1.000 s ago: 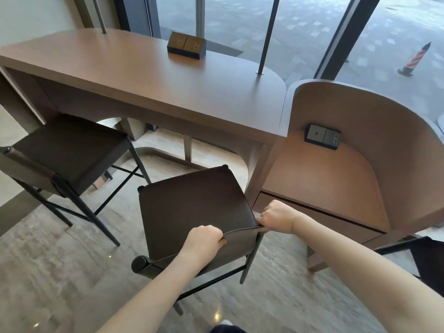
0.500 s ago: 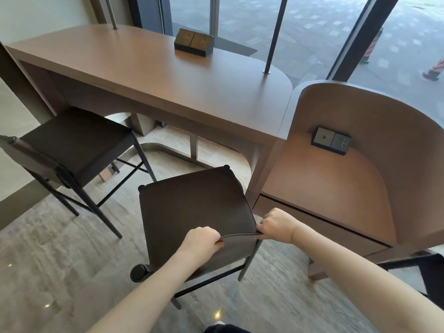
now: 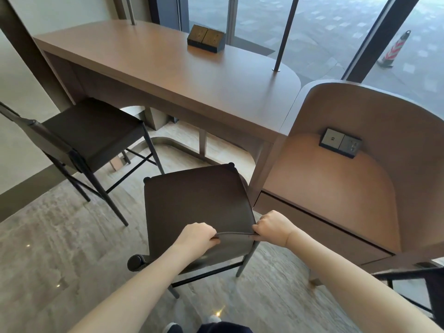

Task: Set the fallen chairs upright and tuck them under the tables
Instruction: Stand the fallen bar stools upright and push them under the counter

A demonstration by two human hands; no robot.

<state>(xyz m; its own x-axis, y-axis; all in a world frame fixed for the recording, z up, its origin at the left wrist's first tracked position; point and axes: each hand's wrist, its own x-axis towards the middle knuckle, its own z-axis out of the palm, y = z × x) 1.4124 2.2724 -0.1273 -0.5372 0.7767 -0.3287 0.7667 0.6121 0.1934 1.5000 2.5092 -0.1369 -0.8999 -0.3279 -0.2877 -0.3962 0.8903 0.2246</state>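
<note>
A dark brown chair stands upright on its legs in front of the long wooden table, its seat front just short of the table's edge. My left hand and my right hand both grip the thin top edge of its backrest, close together. A second dark chair stands upright at the left, its seat partly under the table.
A curved wooden booth desk with a wall socket stands at the right, close to the held chair. A socket block and a thin metal post stand on the table. A dark frame shows at the lower right.
The view has shifted right and nearer. The held chair has moved slightly forward toward the table, with both hands still on its backrest.
</note>
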